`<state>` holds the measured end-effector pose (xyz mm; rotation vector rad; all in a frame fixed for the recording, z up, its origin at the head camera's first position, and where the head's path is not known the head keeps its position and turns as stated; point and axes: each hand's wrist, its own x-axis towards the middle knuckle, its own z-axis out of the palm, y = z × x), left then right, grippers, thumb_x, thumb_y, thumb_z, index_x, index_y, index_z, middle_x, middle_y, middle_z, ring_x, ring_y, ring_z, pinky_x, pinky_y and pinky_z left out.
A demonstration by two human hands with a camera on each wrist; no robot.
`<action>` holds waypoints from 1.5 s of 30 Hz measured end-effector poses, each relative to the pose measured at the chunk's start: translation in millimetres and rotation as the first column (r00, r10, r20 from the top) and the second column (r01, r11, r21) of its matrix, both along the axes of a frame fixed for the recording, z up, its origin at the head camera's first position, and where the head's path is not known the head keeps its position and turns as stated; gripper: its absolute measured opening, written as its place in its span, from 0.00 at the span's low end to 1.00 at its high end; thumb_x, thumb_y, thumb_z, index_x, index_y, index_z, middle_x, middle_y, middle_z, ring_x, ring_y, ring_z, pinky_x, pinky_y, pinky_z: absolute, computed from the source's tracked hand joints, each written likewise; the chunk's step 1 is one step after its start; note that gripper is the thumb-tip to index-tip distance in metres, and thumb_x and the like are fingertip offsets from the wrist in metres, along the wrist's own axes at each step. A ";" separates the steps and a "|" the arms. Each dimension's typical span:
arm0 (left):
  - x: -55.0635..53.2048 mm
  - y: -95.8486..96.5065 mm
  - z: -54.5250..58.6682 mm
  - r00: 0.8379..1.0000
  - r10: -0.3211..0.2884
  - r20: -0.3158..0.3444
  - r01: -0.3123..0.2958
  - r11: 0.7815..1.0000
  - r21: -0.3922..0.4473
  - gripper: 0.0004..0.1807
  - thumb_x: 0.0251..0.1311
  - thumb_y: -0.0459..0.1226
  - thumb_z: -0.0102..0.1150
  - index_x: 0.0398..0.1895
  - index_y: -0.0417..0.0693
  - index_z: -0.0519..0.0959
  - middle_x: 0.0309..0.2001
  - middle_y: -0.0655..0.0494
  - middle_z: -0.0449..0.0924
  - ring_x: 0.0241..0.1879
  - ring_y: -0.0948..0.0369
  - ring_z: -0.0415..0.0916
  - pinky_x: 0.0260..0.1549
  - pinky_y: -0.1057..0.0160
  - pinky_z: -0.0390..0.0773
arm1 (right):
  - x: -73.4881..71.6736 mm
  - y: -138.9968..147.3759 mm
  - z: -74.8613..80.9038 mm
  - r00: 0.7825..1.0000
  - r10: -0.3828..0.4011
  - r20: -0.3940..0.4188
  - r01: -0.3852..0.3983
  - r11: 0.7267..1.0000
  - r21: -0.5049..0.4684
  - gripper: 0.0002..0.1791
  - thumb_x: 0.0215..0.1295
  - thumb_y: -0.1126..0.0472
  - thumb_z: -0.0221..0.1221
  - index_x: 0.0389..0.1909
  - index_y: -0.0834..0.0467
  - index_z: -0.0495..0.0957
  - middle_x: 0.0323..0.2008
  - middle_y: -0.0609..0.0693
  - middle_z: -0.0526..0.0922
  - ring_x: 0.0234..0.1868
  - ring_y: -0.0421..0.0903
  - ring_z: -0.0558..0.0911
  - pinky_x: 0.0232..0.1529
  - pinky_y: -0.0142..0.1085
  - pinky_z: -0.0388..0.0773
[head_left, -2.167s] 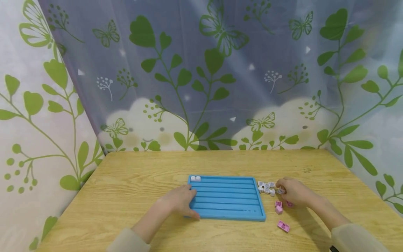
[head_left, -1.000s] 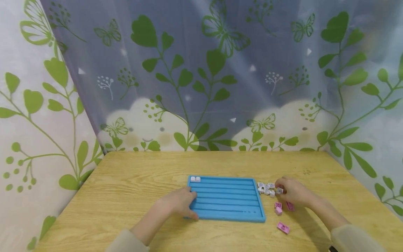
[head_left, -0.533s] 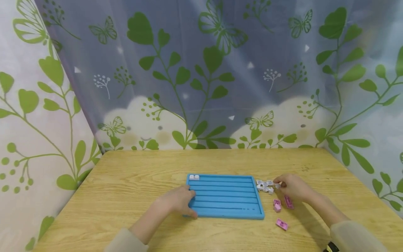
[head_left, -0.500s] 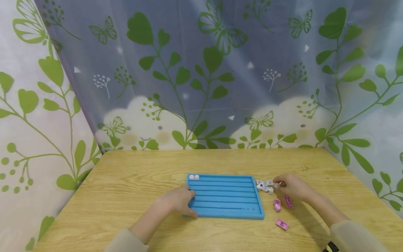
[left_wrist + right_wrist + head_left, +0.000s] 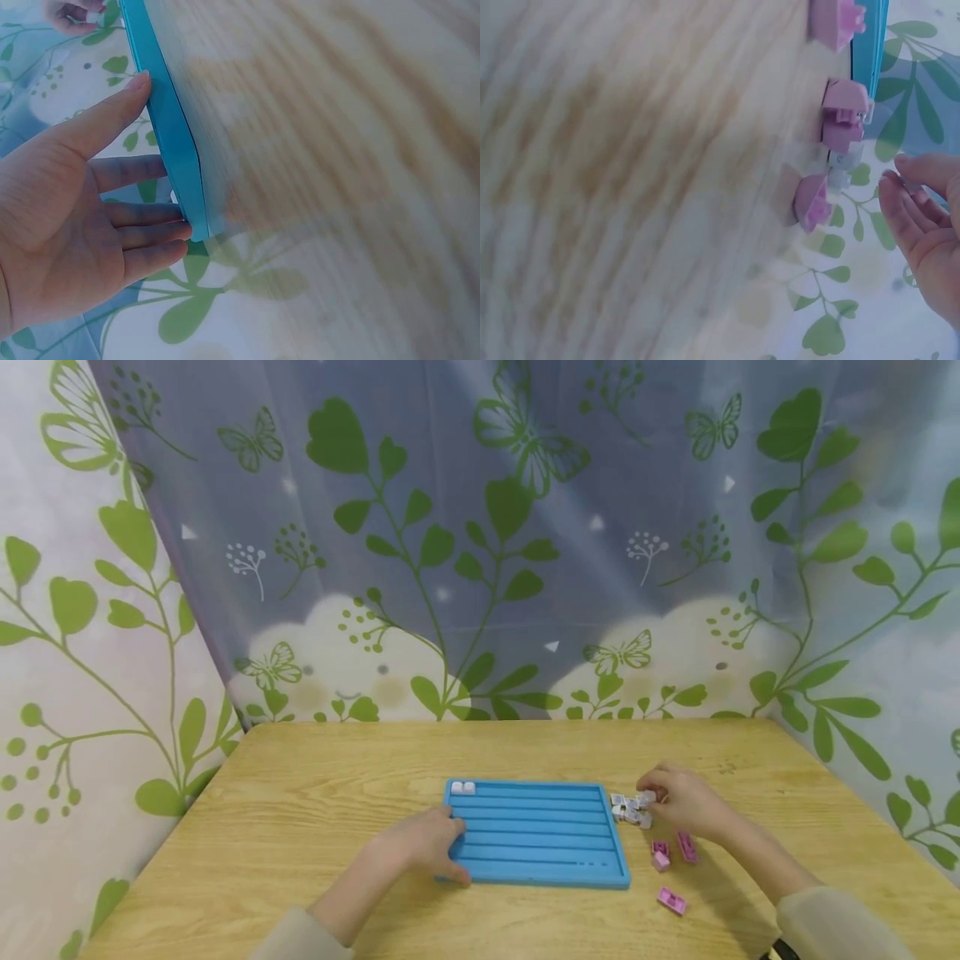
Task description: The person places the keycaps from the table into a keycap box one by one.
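- A grey-blue and white backdrop [image 5: 600, 552] printed with green leaves, butterflies and smiling clouds rises along the far edge of the tabletop.
- The pale yellow wood-grain tabletop [image 5: 337, 768] carries all the pieces.
- A flat blue rectangular tray [image 5: 536, 838] with raised parallel ridges lies on the tabletop in front of the person, its long sides running left to right.
- The left hand [image 5: 423, 842] rests at the tray's left end, thumb spread wide from the other fingers; the thumb touches the near edge near the corner, and the extended fingers touch the left end.
- The right hand [image 5: 686, 800] is just above the small pieces right of the tray, its fingers narrowed in a pinch on one small white cap [image 5: 95, 16].
- Four pink hollow plastic caps [image 5: 672, 901] lie nearer the person than the right hand: two longer ones apart, two shorter ones touching each other.
- A cluster of small white square caps [image 5: 630, 807] sits just beside the tray's right edge, several showing their undersides.
- Two white rounded caps [image 5: 463, 788] stand side by side in the tray's far left corner.
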<state>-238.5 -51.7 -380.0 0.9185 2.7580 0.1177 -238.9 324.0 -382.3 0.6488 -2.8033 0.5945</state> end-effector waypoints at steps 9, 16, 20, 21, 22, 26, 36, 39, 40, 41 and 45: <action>0.0 -0.1 1.6 1.000 -0.003 -0.013 0.003 1.000 0.006 0.38 0.44 0.57 0.67 0.53 0.40 0.74 0.53 0.44 0.72 0.52 0.52 0.71 0.50 0.56 0.71 | -1.3 -8.2 4.8 0.998 0.036 -0.053 -0.036 0.999 -0.003 0.13 0.50 0.76 0.61 0.39 0.67 0.79 0.35 0.54 0.79 0.31 0.44 0.77 0.29 0.32 0.75; 0.8 0.1 2.3 1.000 -0.016 -0.011 0.016 1.000 0.006 0.36 0.44 0.56 0.67 0.52 0.40 0.75 0.50 0.45 0.73 0.48 0.55 0.72 0.48 0.57 0.73 | 1.1 -14.1 6.2 0.993 0.078 -0.094 -0.080 0.997 -0.012 0.13 0.49 0.76 0.63 0.37 0.65 0.80 0.34 0.50 0.77 0.30 0.42 0.74 0.28 0.32 0.74; 1.5 0.0 1.9 1.000 -0.015 -0.012 0.015 1.000 0.007 0.37 0.44 0.56 0.67 0.52 0.40 0.75 0.51 0.44 0.72 0.50 0.53 0.71 0.49 0.56 0.72 | 1.0 -15.9 5.4 0.993 0.081 -0.090 -0.082 0.996 -0.015 0.12 0.50 0.74 0.64 0.37 0.64 0.81 0.35 0.50 0.77 0.32 0.44 0.77 0.30 0.32 0.76; 1.6 0.0 1.7 1.000 -0.014 -0.012 0.014 1.000 0.007 0.37 0.44 0.56 0.67 0.52 0.40 0.75 0.52 0.43 0.72 0.50 0.53 0.71 0.49 0.56 0.72 | 0.7 -16.1 5.3 0.993 0.080 -0.091 -0.081 0.997 -0.011 0.12 0.50 0.74 0.64 0.38 0.64 0.80 0.35 0.51 0.77 0.32 0.44 0.77 0.30 0.32 0.76; 1.7 0.0 1.7 1.000 -0.013 -0.012 0.013 1.000 0.008 0.37 0.44 0.56 0.68 0.52 0.40 0.75 0.52 0.43 0.72 0.51 0.52 0.71 0.49 0.56 0.72 | 0.4 -16.5 5.4 0.993 0.075 -0.090 -0.076 0.997 -0.009 0.12 0.50 0.74 0.63 0.38 0.64 0.80 0.36 0.51 0.78 0.32 0.44 0.77 0.31 0.32 0.76; 1.7 0.0 1.1 1.000 -0.010 -0.016 0.010 1.000 0.007 0.37 0.44 0.56 0.68 0.52 0.40 0.75 0.53 0.42 0.71 0.52 0.52 0.71 0.50 0.56 0.72 | -1.0 -19.4 7.7 0.996 0.055 -0.073 -0.056 0.998 -0.003 0.14 0.51 0.74 0.62 0.41 0.66 0.78 0.36 0.53 0.79 0.33 0.44 0.77 0.31 0.33 0.76; 2.4 -0.4 1.2 1.000 -0.007 -0.020 0.007 1.000 0.005 0.38 0.44 0.56 0.67 0.53 0.39 0.74 0.57 0.40 0.69 0.56 0.49 0.68 0.52 0.54 0.70 | -3.4 -34.0 12.8 0.990 0.116 -0.085 -0.116 0.993 0.002 0.11 0.51 0.76 0.61 0.36 0.63 0.79 0.38 0.51 0.74 0.32 0.42 0.76 0.30 0.30 0.75; 2.4 -0.3 0.8 1.000 -0.008 -0.019 0.008 1.000 0.006 0.38 0.44 0.56 0.67 0.53 0.39 0.74 0.57 0.40 0.69 0.56 0.49 0.68 0.52 0.54 0.70 | -4.9 -39.8 13.2 0.988 0.123 -0.090 -0.123 0.992 0.001 0.11 0.51 0.76 0.61 0.36 0.63 0.80 0.38 0.51 0.73 0.31 0.41 0.75 0.30 0.29 0.75; 2.3 -0.3 0.7 1.000 -0.008 -0.019 0.008 1.000 0.006 0.38 0.44 0.56 0.67 0.53 0.39 0.74 0.56 0.40 0.69 0.55 0.49 0.68 0.52 0.54 0.70 | -5.5 -41.6 13.6 0.987 0.130 -0.096 -0.130 0.992 0.003 0.11 0.51 0.76 0.61 0.36 0.63 0.80 0.38 0.51 0.73 0.31 0.41 0.74 0.29 0.29 0.74; 2.2 -0.3 0.7 1.000 -0.007 -0.019 0.007 1.000 0.005 0.38 0.44 0.56 0.67 0.53 0.39 0.74 0.56 0.40 0.70 0.55 0.49 0.69 0.52 0.54 0.70 | -5.9 -43.2 13.9 0.986 0.135 -0.100 -0.135 0.991 0.008 0.11 0.51 0.76 0.61 0.37 0.63 0.80 0.38 0.51 0.74 0.31 0.41 0.74 0.29 0.29 0.74; 1.4 0.0 0.6 1.000 -0.002 -0.016 0.003 1.000 0.003 0.38 0.44 0.56 0.67 0.53 0.40 0.74 0.56 0.41 0.70 0.54 0.50 0.69 0.51 0.54 0.71 | -8.2 -50.4 14.8 0.982 0.151 -0.113 -0.150 0.989 0.018 0.12 0.51 0.75 0.62 0.39 0.64 0.80 0.38 0.52 0.74 0.32 0.41 0.75 0.31 0.30 0.75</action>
